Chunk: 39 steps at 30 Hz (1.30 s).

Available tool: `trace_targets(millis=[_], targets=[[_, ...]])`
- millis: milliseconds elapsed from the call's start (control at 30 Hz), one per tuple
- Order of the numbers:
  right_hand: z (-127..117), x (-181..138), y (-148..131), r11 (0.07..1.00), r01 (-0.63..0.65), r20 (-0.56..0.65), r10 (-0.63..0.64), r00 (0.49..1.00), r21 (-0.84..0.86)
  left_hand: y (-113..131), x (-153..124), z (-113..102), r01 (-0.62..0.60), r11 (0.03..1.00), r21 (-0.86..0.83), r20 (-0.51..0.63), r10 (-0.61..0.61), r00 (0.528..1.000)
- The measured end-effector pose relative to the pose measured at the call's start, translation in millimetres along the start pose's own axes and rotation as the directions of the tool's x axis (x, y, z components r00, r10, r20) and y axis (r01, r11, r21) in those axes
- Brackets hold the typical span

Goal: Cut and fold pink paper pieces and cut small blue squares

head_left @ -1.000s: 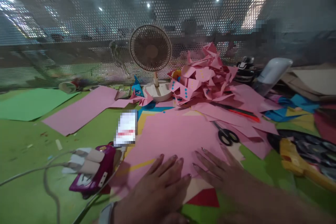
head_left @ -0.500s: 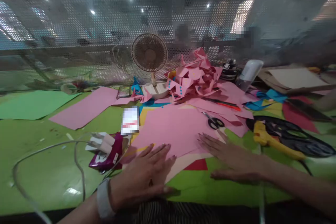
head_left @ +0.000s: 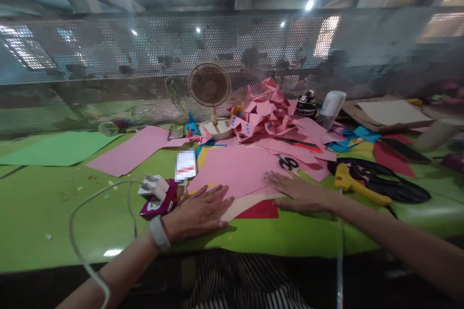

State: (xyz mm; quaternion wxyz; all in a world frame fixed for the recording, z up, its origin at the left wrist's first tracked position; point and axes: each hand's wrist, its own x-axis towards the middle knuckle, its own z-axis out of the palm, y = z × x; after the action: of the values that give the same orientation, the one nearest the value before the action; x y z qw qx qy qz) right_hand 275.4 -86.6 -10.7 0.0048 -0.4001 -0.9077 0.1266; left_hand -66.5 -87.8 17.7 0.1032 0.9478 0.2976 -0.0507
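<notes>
A large pink sheet of paper (head_left: 232, 169) lies flat in front of me, over cream, yellow and red paper (head_left: 259, 209). My left hand (head_left: 197, 212) rests palm down on its near left edge, fingers stretched out, with a pale band round the wrist. Palm down on the right edge lies my right hand (head_left: 295, 190), fingers extended, holding nothing. Just beyond its fingertips is a pair of black-handled scissors (head_left: 289, 161). A purple device with a white plug (head_left: 163, 198) sits left of my left hand. The phone-like item with a blurred screen (head_left: 186, 165) lies beside the sheet.
Folded pink paper pieces (head_left: 266, 111) are heaped behind the sheet, beside a small fan (head_left: 209, 86). A yellow glue gun (head_left: 357, 186) lies on a black tray (head_left: 402, 186) at right. Green paper (head_left: 58, 147) and another pink sheet (head_left: 128, 149) lie left. A white cable (head_left: 78, 251) loops at left.
My head view has tilted up, showing more ceiling. Both hands stay flat on the pink sheet, the right one slightly closer to the scissors; more of the red paper shows between the hands.
</notes>
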Motion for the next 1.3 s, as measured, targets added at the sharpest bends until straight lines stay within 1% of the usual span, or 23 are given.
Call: trace_targets(millis=[133,300,367,433,467,567,600,667,767,867,967,1033,1167,1300], targets=[[3.9,0.1,5.0,1.000,0.006,-0.026,-0.006,1.000,-0.015,0.5,-4.9,1.0,-0.002,1.000,-0.014,-0.012,0.001,1.000],[3.1,-1.7,5.4,1.000,-0.013,-0.013,0.013,1.000,-0.001,4.9,-17.5,-1.9,0.039,0.999,-0.032,0.024,-0.038,0.999],[-0.2,3.5,-4.0,1.000,-0.021,-0.017,0.021,1.000,0.003,8.3,-20.1,-5.3,0.062,0.997,-0.040,0.031,-0.061,0.998],[-3.0,14.0,-20.3,1.000,-0.004,-0.031,0.004,0.999,0.010,11.3,-20.8,-8.3,0.067,0.997,-0.050,0.034,-0.065,0.997],[-3.7,20.6,-30.3,1.000,0.020,-0.035,-0.020,0.999,0.013,12.1,-20.8,-9.1,0.064,0.997,-0.052,0.032,-0.063,0.998],[-2.6,40.2,-59.1,0.989,0.149,-0.023,-0.149,0.989,0.014,11.1,-20.0,-8.2,0.061,0.997,-0.039,0.027,-0.060,0.998],[-1.6,44.4,-66.0,0.985,0.173,-0.022,-0.173,0.985,0.016,9.8,-19.8,-6.9,0.062,0.998,-0.032,0.026,-0.061,0.998],[0.6,46.5,-72.5,0.983,0.181,-0.029,-0.181,0.983,0.019,6.8,-19.7,-3.8,0.061,0.998,-0.022,0.022,-0.061,0.998],[2.5,33.0,-63.2,0.992,0.123,-0.034,-0.122,0.992,0.024,3.5,-21.2,-0.6,0.064,0.998,-0.019,0.010,-0.064,0.998],[3.7,8.3,-38.1,0.999,0.026,-0.044,-0.025,0.999,0.022,2.1,-26.1,-0.4,0.074,0.997,-0.035,0.020,-0.074,0.997],[6.0,-12.7,-12.2,0.996,-0.083,-0.107,0.080,0.991,-0.022,1.4,-33.9,-1.2,0.074,0.995,-0.064,0.012,-0.073,0.997],[8.2,-20.1,-0.8,0.991,-0.119,-0.122,0.111,0.986,-0.054,1.5,-40.2,-1.4,0.071,0.994,-0.081,-0.002,-0.071,0.997],[12.4,-25.0,8.2,0.989,-0.126,-0.130,0.115,0.985,-0.078,4.6,-54.0,-1.1,0.099,0.991,-0.094,-0.007,-0.100,0.995],[14.6,-30.1,13.8,0.976,-0.205,-0.174,0.190,0.966,-0.077,9.8,-63.9,-1.1,0.129,0.987,-0.099,-0.029,-0.132,0.991]])
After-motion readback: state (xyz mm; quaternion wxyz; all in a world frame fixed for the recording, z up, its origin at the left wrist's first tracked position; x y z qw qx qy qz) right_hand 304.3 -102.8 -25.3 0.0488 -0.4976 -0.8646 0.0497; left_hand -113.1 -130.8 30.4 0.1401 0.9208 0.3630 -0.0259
